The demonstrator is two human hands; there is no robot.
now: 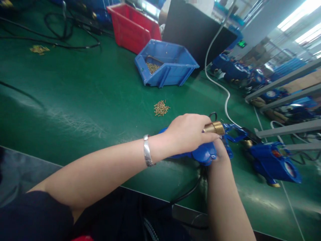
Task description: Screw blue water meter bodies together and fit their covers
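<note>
**Item in hand.** The blue meter (203, 154) lies on the green table (87, 100) at its near edge, directly in front of me. Its brass threaded end (215, 128) points up and to the right.

**Hands.** My left hand (188, 134) is curled over the top of the meter, with the fingers closed down against the brass end. My right hand (221, 150) comes up from below and touches the meter's right side. It is mostly hidden, so I cannot tell whether its fingers are closed.

**Step, as I judge it.** The meter is being steadied and turned for work at the brass end. Any further handling calls for a firm hold on the body, because the brass end stands clear of the table.

**Surroundings, placed from the meter.**
- A blue clamp (234, 134) sits just to the right, and a second meter (273, 162) lies beyond it.
- A small heap of brass screws (161, 108) lies behind and slightly left.
- Further back is a blue bin (167, 63) holding more screws, with a red bin (132, 26) behind that.
- A white cable (225, 97) runs back past the right side.
- A black cable (185, 194) drops off the table edge below.

**Room.** It is a workshop with strip lights and grey rails (283, 80) far to the right.
</note>
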